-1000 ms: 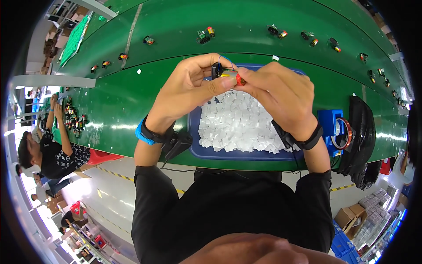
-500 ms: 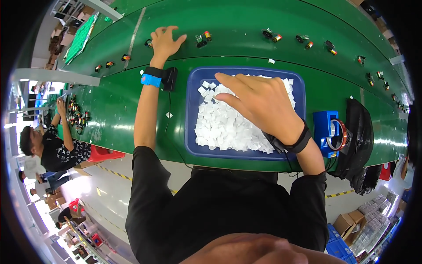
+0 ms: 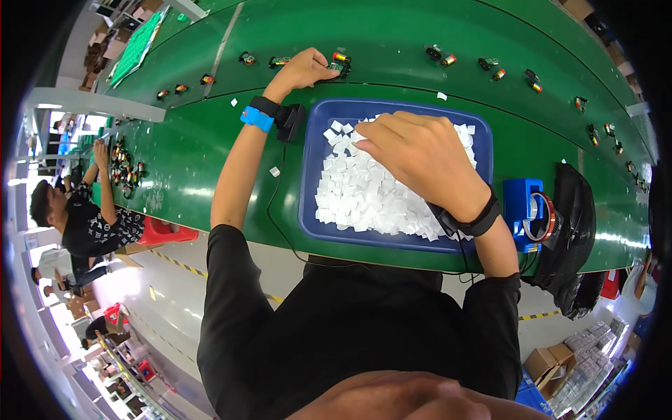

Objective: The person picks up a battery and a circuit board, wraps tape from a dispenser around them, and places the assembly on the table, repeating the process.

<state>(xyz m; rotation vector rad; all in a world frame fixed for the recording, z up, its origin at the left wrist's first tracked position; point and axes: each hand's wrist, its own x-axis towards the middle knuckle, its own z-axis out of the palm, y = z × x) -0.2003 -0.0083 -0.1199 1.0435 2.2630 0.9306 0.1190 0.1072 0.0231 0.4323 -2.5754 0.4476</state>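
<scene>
My left hand (image 3: 306,71) reaches over the green work surface beyond the tray. Its thumb and fingers close on the edge of a small green circuit board (image 3: 336,68) with black parts and an orange-yellow cylinder. A similar board (image 3: 279,62) lies just left of that hand. My right hand (image 3: 425,159) hovers over a blue tray (image 3: 306,175) heaped with small white square pieces (image 3: 357,196). Its fingers are curled in and the thumb is close to the index finger. Whatever may be between those fingertips is hidden.
More boards with cylinders (image 3: 448,60) lie along the far strip. Right of the tray stand a blue tape dispenser (image 3: 521,210) and a black plastic bag (image 3: 572,217). A black cable (image 3: 269,206) runs left of the tray. Another person (image 3: 98,224) works at the left.
My left hand has moved right, and its spread fingers have closed on the circuit board. The right hand's thumb and fingers have drawn together over the tray.
</scene>
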